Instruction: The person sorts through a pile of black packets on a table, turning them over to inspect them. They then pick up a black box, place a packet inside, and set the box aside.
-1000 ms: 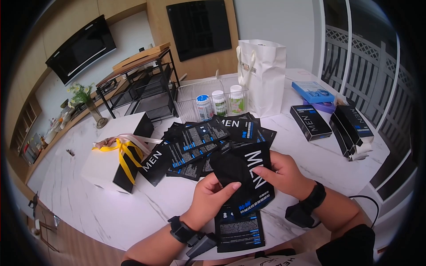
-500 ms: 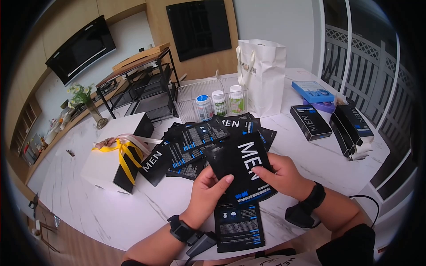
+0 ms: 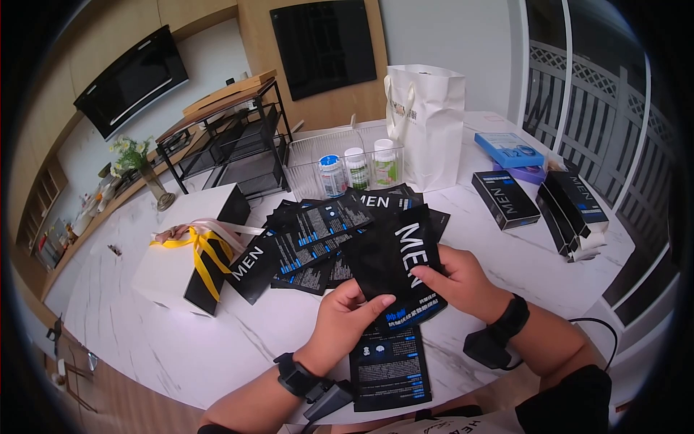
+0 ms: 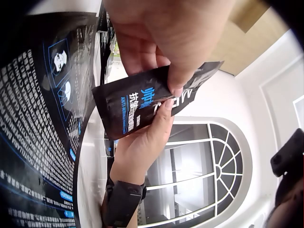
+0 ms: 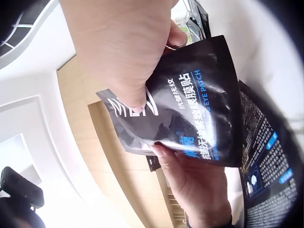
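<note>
Between the two hands, just above the worktop (image 3: pixel 238 343), a black packet (image 3: pixel 379 253) is tilted, its film visibly bowed. The left hand (image 3: pixel 343 318) pinches it from the 8 o'clock side, thumb on the front; the right hand (image 3: pixel 470 286) grips it from the 3 o'clock side, thumb across the lettering.

The film looks glossy, so the likeliest trouble is a thumb sliding off and the packet dropping, probably onto the loose packet (image 3: pixel 390 376) lying at 6 o'clock. That one sits near the worktop's edge, close to the left wrist's strap device (image 3: pixel 329 398); a careless sweep of that forearm could knock it off. Uneven pulling by the hands might crease the held packet or strain its seam.

At 11 o'clock, the packet pile (image 3: pixel 314 235) is loosely overlapped, and a knuckle pushed into it could set it sliding towards the ribboned box (image 3: pixel 170 271) at 9 o'clock. The cable (image 3: pixel 614 336), at 4 o'clock beside the right forearm, could snag if that arm swung outward.
</note>
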The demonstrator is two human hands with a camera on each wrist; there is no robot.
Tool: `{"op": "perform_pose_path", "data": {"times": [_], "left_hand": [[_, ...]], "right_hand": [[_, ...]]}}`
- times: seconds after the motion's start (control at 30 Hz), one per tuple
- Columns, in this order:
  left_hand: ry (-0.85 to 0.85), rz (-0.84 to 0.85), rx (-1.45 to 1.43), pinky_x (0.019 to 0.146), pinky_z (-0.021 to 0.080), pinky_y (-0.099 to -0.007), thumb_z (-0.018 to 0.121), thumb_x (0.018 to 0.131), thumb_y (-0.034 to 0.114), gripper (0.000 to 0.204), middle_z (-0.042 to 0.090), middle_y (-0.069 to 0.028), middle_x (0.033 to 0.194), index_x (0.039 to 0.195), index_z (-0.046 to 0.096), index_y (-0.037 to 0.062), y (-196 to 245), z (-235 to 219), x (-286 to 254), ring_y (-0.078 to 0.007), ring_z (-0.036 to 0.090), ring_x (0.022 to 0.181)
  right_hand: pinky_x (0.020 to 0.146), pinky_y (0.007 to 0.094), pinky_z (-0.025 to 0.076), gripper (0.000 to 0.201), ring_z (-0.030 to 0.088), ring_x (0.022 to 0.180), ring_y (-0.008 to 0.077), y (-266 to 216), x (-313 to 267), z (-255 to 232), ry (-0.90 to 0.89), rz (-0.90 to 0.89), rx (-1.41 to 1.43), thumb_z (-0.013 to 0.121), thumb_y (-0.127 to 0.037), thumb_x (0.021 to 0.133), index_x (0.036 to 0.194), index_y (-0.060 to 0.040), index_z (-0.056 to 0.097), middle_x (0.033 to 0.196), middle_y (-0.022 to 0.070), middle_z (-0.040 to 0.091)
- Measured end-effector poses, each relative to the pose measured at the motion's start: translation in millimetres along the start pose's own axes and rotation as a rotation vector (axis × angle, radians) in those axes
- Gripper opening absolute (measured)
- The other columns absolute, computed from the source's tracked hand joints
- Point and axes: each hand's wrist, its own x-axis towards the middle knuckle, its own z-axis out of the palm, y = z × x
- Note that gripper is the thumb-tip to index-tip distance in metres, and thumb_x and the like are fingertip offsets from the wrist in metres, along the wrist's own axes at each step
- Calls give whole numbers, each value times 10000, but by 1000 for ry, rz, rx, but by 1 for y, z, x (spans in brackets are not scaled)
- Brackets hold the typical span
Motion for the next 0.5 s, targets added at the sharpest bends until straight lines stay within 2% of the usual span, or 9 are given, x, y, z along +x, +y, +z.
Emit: {"op": "perform_pose_path", "data": {"times": [0.07, 0.13, 0.2, 0.27, 0.33, 0.4, 0.5], "left_hand": [[4, 4, 48, 600, 402, -151, 629, 817, 101, 170, 598, 34, 795, 962, 591, 22, 1, 0, 1, -5, 495, 680], [29, 16, -55, 598, 402, -153, 630, 815, 93, 169, 596, 35, 789, 963, 591, 21, 3, 0, 3, -4, 491, 674], [29, 6, -59, 600, 403, -154, 628, 816, 91, 167, 597, 35, 792, 963, 591, 22, 0, -1, 4, -4, 492, 677], [23, -9, -61, 603, 404, -154, 626, 817, 90, 165, 597, 35, 794, 963, 591, 22, -2, -2, 3, -5, 493, 680], [-4, -9, -29, 595, 400, -153, 622, 821, 92, 173, 594, 41, 787, 977, 587, 27, -2, -3, 2, 0, 484, 675], [-1, 11, -62, 582, 394, -152, 621, 823, 99, 177, 588, 44, 780, 983, 585, 30, 2, 5, 0, 2, 477, 663], [31, 22, -68, 565, 381, -148, 619, 827, 112, 186, 579, 49, 770, 993, 582, 37, 3, 2, 1, 6, 467, 644]], "right_hand": [[559, 215, 423, 182, 524, 616, 64, -7, -1, 4, 18, -35, 26, 601, -151, 832, 909, 8, 561, 712, 37, 594], [543, 218, 416, 181, 510, 591, 67, -13, -4, 4, 32, -70, 52, 601, -153, 832, 891, 13, 559, 695, 36, 586], [532, 222, 413, 182, 503, 578, 66, -15, -7, -2, -124, -94, -154, 599, -151, 834, 881, 19, 559, 688, 35, 583], [542, 220, 422, 184, 521, 601, 63, -16, -6, 0, -101, -75, -150, 593, -149, 837, 892, 24, 562, 713, 39, 597], [566, 217, 436, 188, 538, 632, 63, -10, -1, 2, 42, -40, -12, 590, -149, 840, 907, 24, 561, 718, 41, 602], [603, 212, 445, 194, 545, 675, 63, -6, -1, 0, 0, -16, -45, 584, -146, 844, 941, 19, 553, 754, 41, 607], [659, 207, 447, 204, 544, 742, 59, -8, -2, 4, 15, 21, 116, 581, -139, 847, 983, 9, 546, 826, 37, 611]]}}
